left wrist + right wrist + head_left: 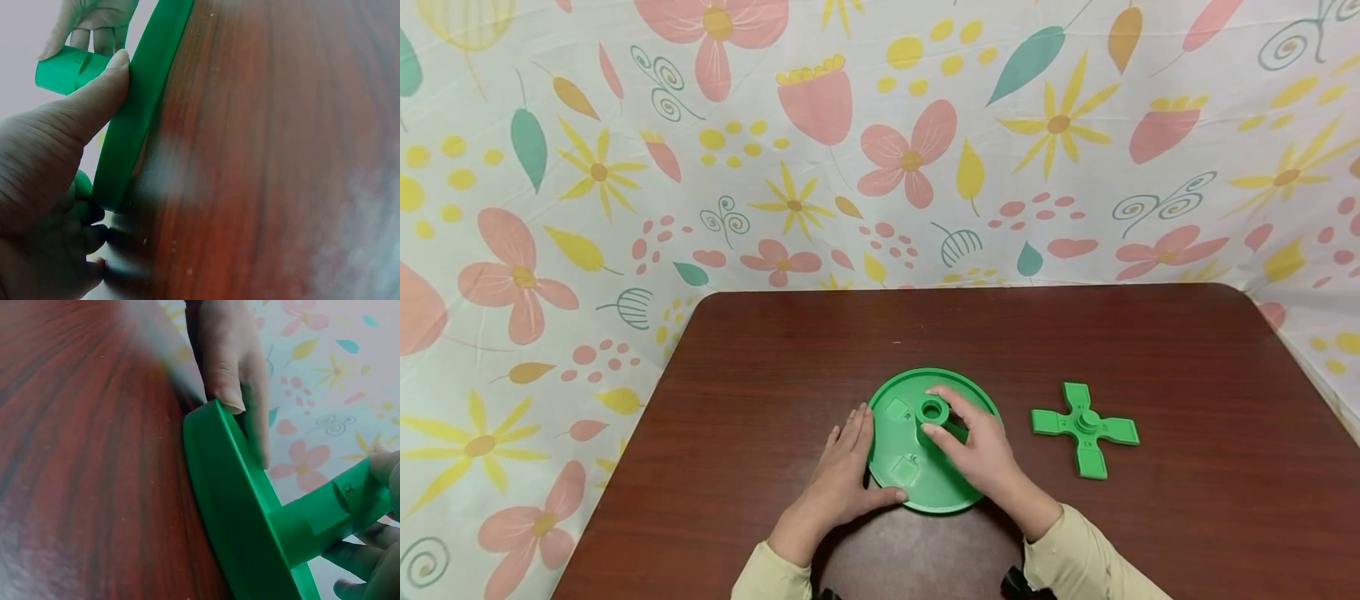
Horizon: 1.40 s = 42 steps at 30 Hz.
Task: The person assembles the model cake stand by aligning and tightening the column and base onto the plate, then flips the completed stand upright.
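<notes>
A round green base (951,493) with a raised rim lies flat on the table, with square recesses in its top. From its middle rises a hollow green tube (319,519), marked with a small number on its side in the right wrist view. My right hand (981,446) pinches the tube's upper end between thumb and fingers. Along the base's left edge, my left hand (842,479) holds the rim, fingers lying on the far left side and thumb at the front. A green cross-shaped piece (1087,422) with a central peg lies apart, right of the base.
The brown wooden table (760,375) carries all the green parts. Behind it hangs a white cloth (820,192) printed with flowers and leaves, reaching down to the table's back edge and around both sides.
</notes>
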### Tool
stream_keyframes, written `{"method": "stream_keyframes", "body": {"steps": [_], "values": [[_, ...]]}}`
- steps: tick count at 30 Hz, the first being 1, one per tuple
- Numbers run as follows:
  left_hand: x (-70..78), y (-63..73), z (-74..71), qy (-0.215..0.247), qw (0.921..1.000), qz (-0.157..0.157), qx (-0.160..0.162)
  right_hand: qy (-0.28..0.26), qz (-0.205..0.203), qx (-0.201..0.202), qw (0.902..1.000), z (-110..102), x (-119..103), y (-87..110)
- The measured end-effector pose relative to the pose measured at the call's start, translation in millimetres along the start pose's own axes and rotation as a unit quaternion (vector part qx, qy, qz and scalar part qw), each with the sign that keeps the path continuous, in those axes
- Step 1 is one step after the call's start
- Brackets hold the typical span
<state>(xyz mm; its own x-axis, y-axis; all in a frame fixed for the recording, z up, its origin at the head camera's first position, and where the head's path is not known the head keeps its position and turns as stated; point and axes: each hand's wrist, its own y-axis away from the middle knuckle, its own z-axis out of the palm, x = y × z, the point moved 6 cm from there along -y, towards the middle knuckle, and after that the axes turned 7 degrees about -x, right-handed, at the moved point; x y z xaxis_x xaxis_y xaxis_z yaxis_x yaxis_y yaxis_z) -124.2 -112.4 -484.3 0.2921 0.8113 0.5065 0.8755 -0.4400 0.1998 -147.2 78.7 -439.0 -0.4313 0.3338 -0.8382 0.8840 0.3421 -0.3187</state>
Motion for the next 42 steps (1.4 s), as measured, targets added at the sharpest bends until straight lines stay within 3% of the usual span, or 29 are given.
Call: {"method": "stream_keyframes", "body": {"steps": [11,14,18,21,23,27,32,42], "values": [[2.7,-1.9,1.9,-0.001,0.9999,0.009,0.004,-0.019,0.032,-0.052,0.9979,-15.8,16.3,8.9],[3.1,-1.4,0.6,-0.005,0.9999,0.013,0.011,0.003,0.025,-0.034,0.9991,-35.4,15.3,17.3],[1.4,0.5,-1.4,-0.002,0.9998,0.011,0.017,0.053,0.004,0.028,0.9982,-78.0,12.1,31.6],[-0.5,1.9,-2.6,0.0,0.9997,0.011,0.021,0.112,0.011,0.081,0.9903,-116.0,15.0,46.2],[-1.5,2.4,-2.8,0.0,0.9996,0.013,0.025,0.157,0.043,0.103,0.9813,-139.8,22.5,57.6],[-1.8,2.6,-2.7,-0.001,0.9995,0.015,0.028,0.23,0.128,0.084,0.9612,-172.0,47.9,78.0],[0.1,0.9,0.5,-0.002,0.9995,0.019,0.025,0.262,0.183,0.022,0.9473,-184.5,76.9,94.4],[0.7,0.7,1.5,0.0,0.9996,0.018,0.023,0.309,0.184,-0.003,0.9331,-187.2,93.5,98.8]]}}
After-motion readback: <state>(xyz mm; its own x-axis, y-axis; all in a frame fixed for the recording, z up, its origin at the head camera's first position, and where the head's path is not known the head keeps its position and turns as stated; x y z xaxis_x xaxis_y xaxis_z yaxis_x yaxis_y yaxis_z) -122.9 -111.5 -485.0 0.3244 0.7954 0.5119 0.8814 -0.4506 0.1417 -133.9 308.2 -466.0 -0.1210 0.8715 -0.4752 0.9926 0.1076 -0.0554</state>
